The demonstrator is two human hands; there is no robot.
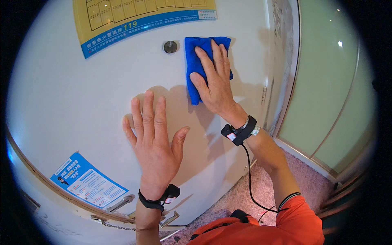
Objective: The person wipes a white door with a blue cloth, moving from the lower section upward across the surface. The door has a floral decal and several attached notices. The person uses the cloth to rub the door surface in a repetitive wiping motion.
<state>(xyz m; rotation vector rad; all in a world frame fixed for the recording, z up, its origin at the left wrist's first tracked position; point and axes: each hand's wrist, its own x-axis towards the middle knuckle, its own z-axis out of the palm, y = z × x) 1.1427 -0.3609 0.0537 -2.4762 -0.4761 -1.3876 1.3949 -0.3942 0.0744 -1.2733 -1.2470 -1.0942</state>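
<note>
A blue cloth (192, 65) lies flat against a white door (101, 88), just right of the round metal peephole (170, 47). My right hand (216, 82) presses on it with the fingers spread, the thumb near its left edge. Lower and further left, my left hand (154, 144) is spread near the door surface with nothing in it; whether the palm touches the door cannot be told. Both wrists wear black straps with small devices, and a black cable hangs from the right one.
A yellow and blue printed sign (147, 26) is above, a blue notice (92, 183) at lower left. Nearby are a metal door handle (169, 219) and a door chain (118, 226). A frosted glass panel (324, 76) stands at right, over pinkish carpet (260, 190).
</note>
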